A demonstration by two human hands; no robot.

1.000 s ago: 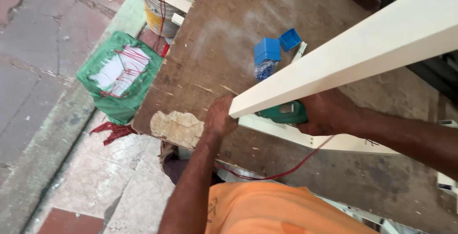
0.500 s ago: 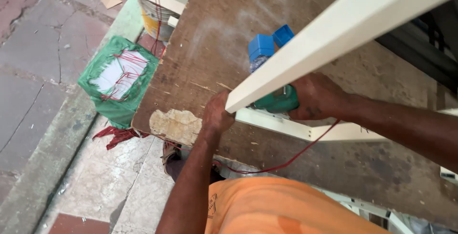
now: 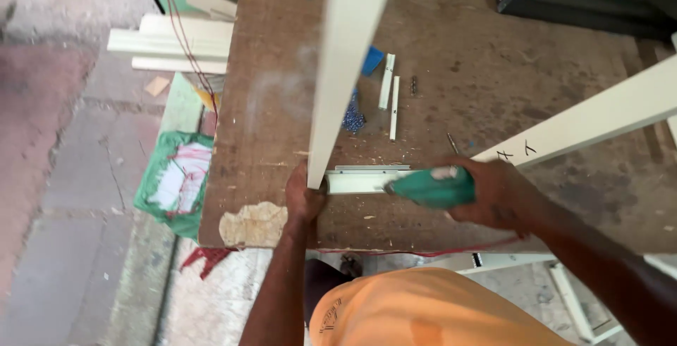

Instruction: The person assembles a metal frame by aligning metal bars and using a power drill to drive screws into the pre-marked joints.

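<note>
Head view: green drill [image 3: 431, 186] against cream-white frame bar [image 3: 347, 71], worn brown workbench [image 3: 451, 106].

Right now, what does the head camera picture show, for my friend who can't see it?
A person's right hand holds a green power tool against a cream frame piece on a worn wooden workbench, while the left hand grips an upright cream bar.

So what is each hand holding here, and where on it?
Right hand grips the green power tool by its body; left hand holds the white upright bar at its lower end.
</note>
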